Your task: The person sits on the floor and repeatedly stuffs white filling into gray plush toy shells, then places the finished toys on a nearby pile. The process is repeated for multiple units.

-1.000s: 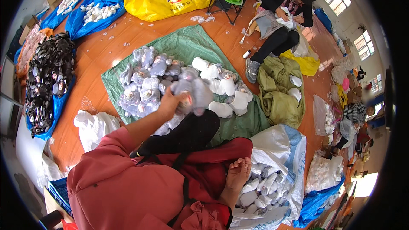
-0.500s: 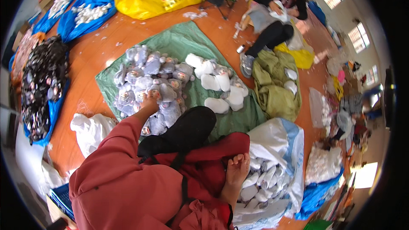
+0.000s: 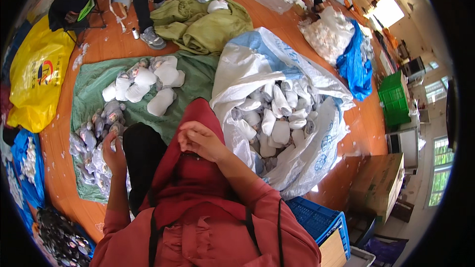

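My left hand (image 3: 115, 156) is beside my knee, against a pile of small grey plush toys (image 3: 88, 155). Its thumb and fingers are apart; I see no toy clearly gripped. Over my lap is my right hand (image 3: 200, 141), fingers loosely bent with nothing visible in them. Both the pile and a smaller group of white-sided stuffed pieces (image 3: 161, 102) lie on a green sheet (image 3: 89, 81). Right of my knee a large white and blue woven sack (image 3: 309, 155) gapes, holding many white and grey stuffed pieces (image 3: 280, 132).
An olive cloth (image 3: 198, 32) with two white pieces lies ahead, near a seated person's legs (image 3: 141, 5). Yellow bag (image 3: 37, 76), blue sheets and a folding chair (image 3: 79, 15) stand left. A blue crate (image 3: 316, 220), cardboard box (image 3: 376, 188) and green crate (image 3: 394, 99) are at right.
My view has swung right, bringing the woven sack to the middle. My left hand has come back from the toy pile's middle to its near edge; my right hand has risen over my lap.
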